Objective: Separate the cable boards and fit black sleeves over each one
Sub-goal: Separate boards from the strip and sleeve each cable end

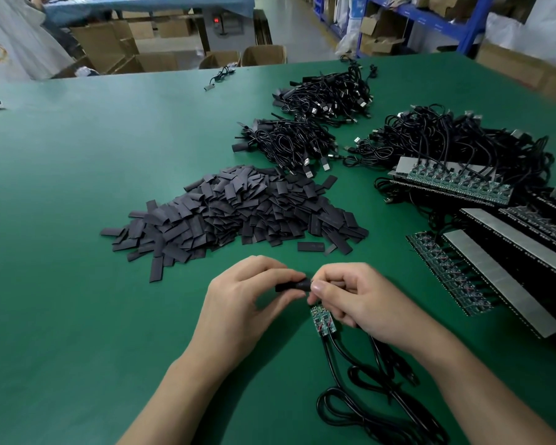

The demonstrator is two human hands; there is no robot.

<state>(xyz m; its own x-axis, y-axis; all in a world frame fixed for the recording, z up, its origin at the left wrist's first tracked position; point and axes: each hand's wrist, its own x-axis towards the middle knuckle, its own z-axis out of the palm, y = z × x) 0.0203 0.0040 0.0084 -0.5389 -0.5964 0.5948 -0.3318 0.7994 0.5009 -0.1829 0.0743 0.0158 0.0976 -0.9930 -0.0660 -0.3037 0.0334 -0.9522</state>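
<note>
Sleeve: one black sleeve (292, 285) is held level just above the table, near its front edge, between both hands.
Left hand: the left hand (238, 306) pinches the sleeve's left part between thumb and fingers.
Right hand: the right hand (353, 297) has its fingers curled; thumb and forefinger pinch the sleeve's right end.
Hidden: fingertips cover the sleeve's opening, so whether a board sits inside cannot be told.
Boards: two green boards (323, 322) lie side by side just below the right thumb, partly under that hand. Whether they are joined or gripped is unclear.
Cables: black cables (366, 396) run from the boards toward the viewer in loops, cut off at the bottom edge.
Sleeve pile: a loose sleeve heap (238, 213) lies beyond the hands.
Bundles: two sleeved cable bundles (325, 94) lie farther back.
Panels: unseparated board strips (450, 181) lie at right under tangled cable, cut off by the frame.
Surface: green table (77, 187), matte.
Room: cardboard boxes (119, 43) and blue shelving (430, 20) stand behind; detail is blurred.
</note>
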